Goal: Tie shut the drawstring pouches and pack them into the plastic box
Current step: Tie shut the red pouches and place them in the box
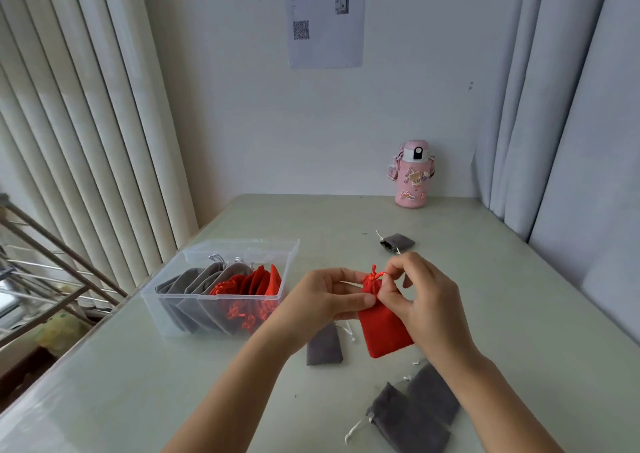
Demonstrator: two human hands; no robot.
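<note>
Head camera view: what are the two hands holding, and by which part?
One red drawstring pouch, between both hands. The left hand pinches it just below the gathered neck; the right hand pinches the red cord at the top.

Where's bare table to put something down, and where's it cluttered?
Free: the near-left table in front of the plastic box; the far strip between the box and the pink bottle; the right side beyond the far grey pouch. Crowded: a grey pouch lies just below the left hand, and two grey pouches lie beside the right forearm.
</note>
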